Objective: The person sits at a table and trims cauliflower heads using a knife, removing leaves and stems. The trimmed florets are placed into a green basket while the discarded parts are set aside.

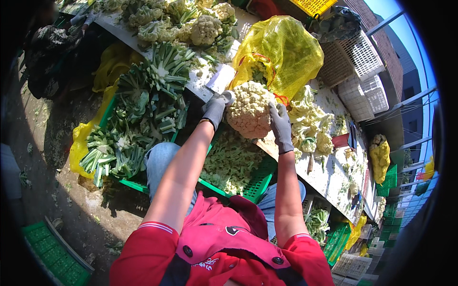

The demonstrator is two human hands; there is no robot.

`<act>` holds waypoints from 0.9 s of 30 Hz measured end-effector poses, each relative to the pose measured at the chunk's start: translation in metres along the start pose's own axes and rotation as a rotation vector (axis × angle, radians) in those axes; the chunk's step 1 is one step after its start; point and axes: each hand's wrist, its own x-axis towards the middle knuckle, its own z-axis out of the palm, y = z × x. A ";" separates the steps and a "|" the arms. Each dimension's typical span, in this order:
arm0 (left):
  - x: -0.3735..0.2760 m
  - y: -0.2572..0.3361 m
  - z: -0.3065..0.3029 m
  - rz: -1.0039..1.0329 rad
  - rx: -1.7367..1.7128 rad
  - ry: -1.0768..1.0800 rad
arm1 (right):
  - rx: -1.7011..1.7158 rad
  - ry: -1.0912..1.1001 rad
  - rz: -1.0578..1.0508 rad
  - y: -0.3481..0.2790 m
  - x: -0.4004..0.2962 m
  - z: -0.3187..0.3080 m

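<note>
A whole cauliflower head (pixel 249 110) is held up between both gloved hands, over the table's near edge. My left hand (pixel 215 107), in a grey glove, is at its left side, with a pale rounded object (pixel 229 97) at the fingers; what that object is I cannot tell. My right hand (pixel 280 125), also gloved, grips the cauliflower's right side. Just behind it lies a yellow mesh bag (pixel 291 53) with a red drawstring and vegetables inside. Beneath the hands, a green plastic crate (pixel 259 184) holds small cauliflower pieces (pixel 229 161).
Cut leaves and stalks (pixel 143 107) fill a crate at left. Cauliflowers (pixel 205 30) lie on the white table (pixel 323 175), more pieces (pixel 311 118) at right beside a knife handle (pixel 310 163). White crates (pixel 361 85) stand behind. A person (pixel 53 53) is at upper left.
</note>
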 end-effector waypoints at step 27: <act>-0.086 0.079 0.032 0.373 0.128 -0.351 | -0.038 -0.120 0.080 0.102 -0.068 -0.043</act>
